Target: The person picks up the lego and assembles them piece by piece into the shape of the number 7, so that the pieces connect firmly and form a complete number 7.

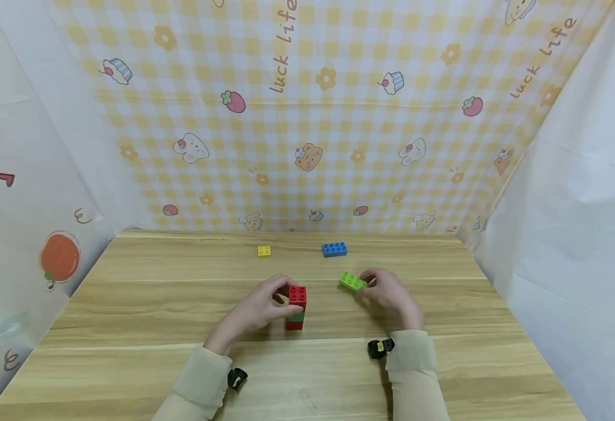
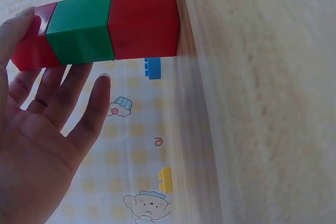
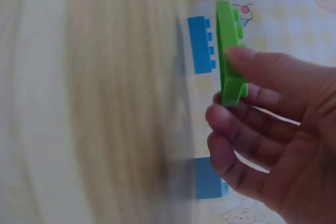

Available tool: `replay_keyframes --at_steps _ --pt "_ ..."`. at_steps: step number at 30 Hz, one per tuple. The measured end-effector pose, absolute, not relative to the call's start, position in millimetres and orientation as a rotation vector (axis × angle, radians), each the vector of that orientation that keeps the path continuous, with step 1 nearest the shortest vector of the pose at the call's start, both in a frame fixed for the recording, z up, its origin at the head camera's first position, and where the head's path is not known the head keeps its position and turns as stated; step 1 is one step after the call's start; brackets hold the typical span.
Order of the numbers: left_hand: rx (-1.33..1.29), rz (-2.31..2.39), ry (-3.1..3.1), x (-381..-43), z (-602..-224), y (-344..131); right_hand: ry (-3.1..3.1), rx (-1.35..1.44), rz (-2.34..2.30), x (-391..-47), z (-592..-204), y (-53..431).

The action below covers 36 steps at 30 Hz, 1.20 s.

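Note:
A small tower of toy building bricks (image 1: pixel 296 316), red at top and bottom with green between, stands upright on the wooden table. My left hand (image 1: pixel 262 302) grips its top red brick (image 2: pixel 34 51), thumb on one side and fingers behind. In the right wrist view, my right hand (image 3: pixel 281 114) pinches a flat light-green brick (image 3: pixel 227 35) near one end. That brick is tilted and held above the table, to the right of the tower. Part of it is covered by my thumb and fingers.
Toward the back of the table lie a blue brick (image 1: pixel 335 250) and a smaller yellow brick (image 1: pixel 263 251). Another blue block (image 3: pixel 208 178) shows below my right hand in the right wrist view. A checked cloth (image 1: pixel 328 128) hangs behind the table (image 1: pixel 181 263).

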<state>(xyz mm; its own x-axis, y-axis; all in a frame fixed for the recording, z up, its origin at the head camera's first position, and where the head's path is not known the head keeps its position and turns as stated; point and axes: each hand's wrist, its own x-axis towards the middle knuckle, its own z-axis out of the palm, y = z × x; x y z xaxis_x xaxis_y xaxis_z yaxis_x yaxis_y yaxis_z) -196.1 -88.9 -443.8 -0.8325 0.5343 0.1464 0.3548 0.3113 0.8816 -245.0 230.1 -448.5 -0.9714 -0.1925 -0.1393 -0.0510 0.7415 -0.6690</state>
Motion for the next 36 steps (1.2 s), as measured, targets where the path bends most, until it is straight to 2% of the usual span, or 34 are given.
replay_keyframes --at_steps 23,36 --pt "0.792 1.547 2.380 -197.1 -446.7 -89.1 2.831 -0.504 -1.131 -215.3 -391.1 195.4" --pt "0.795 1.565 2.364 -197.1 -445.6 -88.9 2.820 -0.784 -1.171 -200.8 -378.8 170.9"
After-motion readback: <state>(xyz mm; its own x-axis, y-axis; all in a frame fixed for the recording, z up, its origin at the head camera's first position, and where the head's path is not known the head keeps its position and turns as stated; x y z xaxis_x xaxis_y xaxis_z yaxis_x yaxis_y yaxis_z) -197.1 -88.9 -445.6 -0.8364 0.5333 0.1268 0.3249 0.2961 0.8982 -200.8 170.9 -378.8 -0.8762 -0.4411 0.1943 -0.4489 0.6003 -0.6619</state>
